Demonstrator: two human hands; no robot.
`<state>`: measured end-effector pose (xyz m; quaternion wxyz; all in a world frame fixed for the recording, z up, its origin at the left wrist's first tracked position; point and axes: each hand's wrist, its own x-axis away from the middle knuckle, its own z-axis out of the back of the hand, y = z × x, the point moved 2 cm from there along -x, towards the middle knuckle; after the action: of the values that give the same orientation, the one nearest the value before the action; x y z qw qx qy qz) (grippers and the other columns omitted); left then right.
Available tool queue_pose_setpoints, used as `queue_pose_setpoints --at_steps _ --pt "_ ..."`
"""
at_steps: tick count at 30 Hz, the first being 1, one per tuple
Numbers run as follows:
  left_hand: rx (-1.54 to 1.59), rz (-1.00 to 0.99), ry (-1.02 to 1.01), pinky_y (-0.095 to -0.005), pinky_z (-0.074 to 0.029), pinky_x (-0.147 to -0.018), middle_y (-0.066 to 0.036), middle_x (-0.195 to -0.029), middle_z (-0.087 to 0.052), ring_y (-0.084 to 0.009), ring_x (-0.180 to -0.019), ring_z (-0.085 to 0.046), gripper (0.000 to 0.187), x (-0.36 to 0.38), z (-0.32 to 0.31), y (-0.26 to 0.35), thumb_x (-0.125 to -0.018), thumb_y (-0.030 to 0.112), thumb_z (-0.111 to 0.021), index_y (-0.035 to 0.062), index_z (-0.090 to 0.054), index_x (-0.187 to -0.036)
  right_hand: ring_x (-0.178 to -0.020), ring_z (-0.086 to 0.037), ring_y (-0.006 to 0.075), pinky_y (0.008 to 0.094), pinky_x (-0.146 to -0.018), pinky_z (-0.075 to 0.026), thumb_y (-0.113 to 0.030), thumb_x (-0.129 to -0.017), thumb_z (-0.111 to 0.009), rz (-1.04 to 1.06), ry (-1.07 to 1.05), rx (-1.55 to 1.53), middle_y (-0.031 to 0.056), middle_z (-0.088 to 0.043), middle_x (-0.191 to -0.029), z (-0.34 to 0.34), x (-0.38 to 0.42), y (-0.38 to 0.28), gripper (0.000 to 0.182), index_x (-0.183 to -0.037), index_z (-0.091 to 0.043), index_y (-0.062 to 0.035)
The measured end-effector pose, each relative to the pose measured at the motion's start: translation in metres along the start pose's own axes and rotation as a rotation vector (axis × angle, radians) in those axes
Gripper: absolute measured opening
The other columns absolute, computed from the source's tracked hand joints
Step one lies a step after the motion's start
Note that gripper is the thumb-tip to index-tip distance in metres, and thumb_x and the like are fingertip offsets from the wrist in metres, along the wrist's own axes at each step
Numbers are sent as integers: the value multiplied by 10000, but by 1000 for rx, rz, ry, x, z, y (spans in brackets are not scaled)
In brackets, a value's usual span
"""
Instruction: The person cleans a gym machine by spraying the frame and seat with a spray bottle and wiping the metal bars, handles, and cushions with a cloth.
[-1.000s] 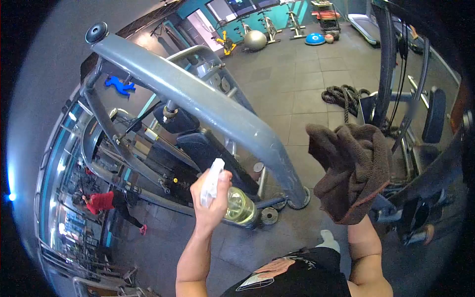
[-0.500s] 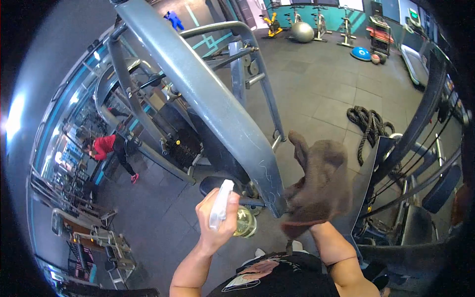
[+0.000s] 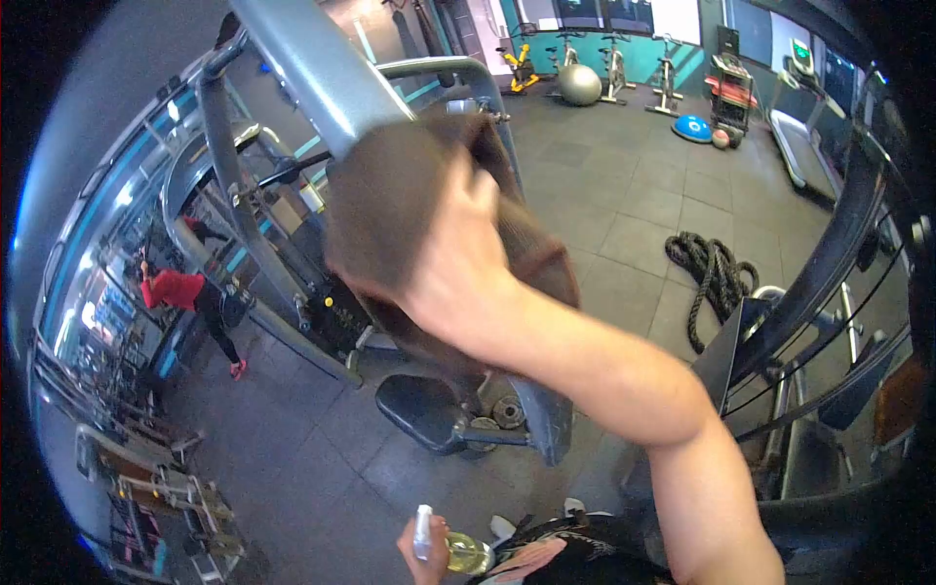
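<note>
My right hand (image 3: 463,244) is stretched forward, closed on a brown cloth (image 3: 385,210) that lies against the thick grey frame (image 3: 312,73) of a gym machine. Motion blurs the cloth and fingers a little. Low at the front, my left hand (image 3: 414,556) grips a spray bottle (image 3: 470,555) with a white trigger head and yellowish liquid inside. The bottle is tilted beside my body. Below the cloth sits the machine's black padded seat (image 3: 419,411).
A coiled black rope (image 3: 712,278) lies on the floor to the right. Another machine (image 3: 829,322) stands close on my right. Exercise bikes, a silver ball (image 3: 580,86) and a treadmill (image 3: 804,146) are at the back. A person in red (image 3: 177,290) shows at the left.
My right hand has swung up and left with the cloth, onto the machine's frame. My left hand has dropped lower with the spray bottle. The person in red has changed posture.
</note>
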<state>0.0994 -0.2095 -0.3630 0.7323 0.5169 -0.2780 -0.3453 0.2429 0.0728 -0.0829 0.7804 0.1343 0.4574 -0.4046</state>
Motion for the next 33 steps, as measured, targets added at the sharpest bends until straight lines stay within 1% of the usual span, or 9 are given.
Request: queue_pose_setpoints --at_steps 3,6,9,13,21,24,25,29,33 --pt "47 108 -70 -325 -481 -638 -83 -786 -634 -164 -718 -580 281 -7 -1 2 -960 237 -596 -38 -649 -976 -952 -505 327 448 -690 -435 -612 -850 -561 -55 -62 233 134 -626 -1046 -6 -90 -18 587 -1175 -677 -136" --pt "-197 -29 -99 -354 -490 -627 -136 -788 -651 -231 -705 -615 242 -20 -6 32 -954 195 -577 -36 -649 -965 -1237 -464 513 672 -914 -418 -396 -926 -472 -181 137 83 271 -557 -1298 -19 -166 -32 522 -1293 -610 -53" --pt "-424 -191 -146 -395 -507 -635 -198 -817 -665 -328 -726 -649 248 -38 1 34 -967 204 -550 -22 -651 -979 -1093 -649 321 631 -886 -465 -370 -833 -629 -155 8 54 106 -633 -1272 -19 -237 -31 509 -1305 -614 -179" --pt "-370 -218 -250 -364 -494 -613 -163 -775 -663 -269 -689 -644 228 -79 13 27 -946 205 -583 -8 -650 -895 -1120 -639 320 534 -912 -488 -468 -789 -670 -144 -23 -96 83 -636 -1274 -8 -251 -24 592 -1306 -613 -185" --pt "-430 -375 -528 -275 -495 -616 -68 -729 -662 -127 -702 -654 264 -144 45 11 -949 225 -619 -17 -683 -867 -1107 -572 334 423 -930 -490 -498 -760 -662 -168 2 -110 182 -626 -1173 2 -133 -4 593 -1181 -666 -81" --pt "-390 -451 -478 -306 -425 -528 -76 -655 -610 -137 -566 -568 203 -144 45 11 -920 159 -632 -17 -669 -826 -985 -611 347 432 -748 -552 -388 -729 -737 -79 199 -203 189 -620 -1123 -11 -53 12 474 -1128 -681 -137" --pt "-370 -437 -461 -301 -427 -530 -76 -659 -614 -135 -568 -570 202 -140 43 13 -920 159 -634 -18 -671 -828 -974 -623 353 437 -775 -551 -341 -685 -810 -32 429 -284 204 -602 -1135 -14 -19 16 507 -1121 -681 -118" --pt "-297 -331 -414 -291 -454 -553 -86 -688 -645 -129 -606 -603 197 -109 29 22 -921 155 -633 -23 -687 -857 -1103 -568 396 469 -945 -464 -416 -560 -904 -332 166 -594 227 -532 -1226 13 89 30 1032 -1339 -428 65" --pt "-318 -305 -446 -311 -480 -592 -93 -715 -660 -143 -655 -635 221 -81 19 25 -932 183 -617 -19 -692 -881 -1171 -544 375 492 -1002 -446 -373 -678 -861 -109 185 -285 175 -531 -1282 18 167 32 900 -1362 -412 3"
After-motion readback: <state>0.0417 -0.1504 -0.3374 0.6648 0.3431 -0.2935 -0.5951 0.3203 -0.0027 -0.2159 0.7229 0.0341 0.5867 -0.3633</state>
